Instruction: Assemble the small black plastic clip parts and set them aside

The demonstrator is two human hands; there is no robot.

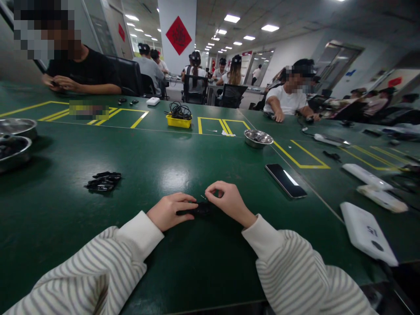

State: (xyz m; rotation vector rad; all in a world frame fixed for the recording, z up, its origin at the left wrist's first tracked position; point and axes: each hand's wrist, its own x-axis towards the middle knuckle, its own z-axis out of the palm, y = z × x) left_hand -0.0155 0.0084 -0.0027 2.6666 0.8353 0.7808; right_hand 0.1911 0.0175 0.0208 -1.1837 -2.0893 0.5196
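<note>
My left hand (172, 211) is closed round the left end of a small dark black item (202, 209) on the green table, thumb on the near side and fingers on the far side. What kind of thing it is cannot be made out. My right hand (229, 201) hovers just right of it, thumb and index fingertip pinched together. A thin pale sliver (203, 197) shows at the right fingertips, above the black item; whether they grip it is unclear. Further left lies a pile of glossy black packets (103, 181).
A black phone (286, 180) lies to the right, near white power banks (369, 232). Metal bowls stand at the far left (15, 153) and behind the phone (258, 138). A yellow bin (179, 121) holds black cables. Co-workers sit across the table (138, 153).
</note>
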